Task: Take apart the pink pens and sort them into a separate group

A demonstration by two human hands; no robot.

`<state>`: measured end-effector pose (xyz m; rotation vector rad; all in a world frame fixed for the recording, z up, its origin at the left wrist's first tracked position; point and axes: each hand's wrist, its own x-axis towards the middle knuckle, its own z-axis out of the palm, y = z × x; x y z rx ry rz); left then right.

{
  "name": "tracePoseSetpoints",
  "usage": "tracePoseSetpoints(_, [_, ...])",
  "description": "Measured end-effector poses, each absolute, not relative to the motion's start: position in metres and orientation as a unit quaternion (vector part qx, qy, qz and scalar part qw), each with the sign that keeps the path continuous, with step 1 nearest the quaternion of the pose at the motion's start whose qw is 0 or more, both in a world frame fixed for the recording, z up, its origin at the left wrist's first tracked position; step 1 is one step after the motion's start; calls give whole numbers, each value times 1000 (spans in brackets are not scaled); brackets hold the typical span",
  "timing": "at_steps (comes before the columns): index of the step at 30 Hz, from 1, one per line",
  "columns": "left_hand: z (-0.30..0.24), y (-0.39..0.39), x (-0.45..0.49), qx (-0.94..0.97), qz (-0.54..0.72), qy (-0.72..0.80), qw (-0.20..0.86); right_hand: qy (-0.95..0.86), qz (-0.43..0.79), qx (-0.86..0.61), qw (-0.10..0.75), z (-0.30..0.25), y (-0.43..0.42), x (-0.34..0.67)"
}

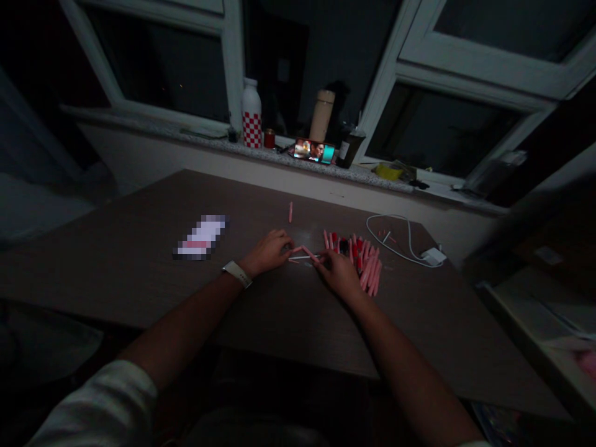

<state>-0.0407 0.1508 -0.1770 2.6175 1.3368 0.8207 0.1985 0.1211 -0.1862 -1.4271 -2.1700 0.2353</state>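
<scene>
My left hand [274,251], with a pale band on its wrist, pinches one slim pink pen part [297,249] in its fingertips. My right hand [341,273] grips another pink pen part [308,252] between thumb and fingers. These two pieces meet at an angle between my hands; whether they are joined I cannot tell. Just below them lies a thin white stick [302,257], like a refill. Beside my right hand is a pile of pink pens [371,267], with some red and black bits among them. One single pink pen [291,212] lies farther back.
A lit, blurred phone [202,237] lies left on the brown table [153,273]. To the right are a white cable with a charger [434,256] and several small pieces [386,236]. The windowsill holds a checkered bottle [252,118], a beige flask [321,117] and a playing phone [313,151].
</scene>
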Motion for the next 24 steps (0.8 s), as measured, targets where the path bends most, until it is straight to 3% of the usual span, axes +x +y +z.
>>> tracePoseSetpoints(24, [-174, 143, -31, 894, 255, 358, 88, -792, 41, -525, 307, -183, 121, 198])
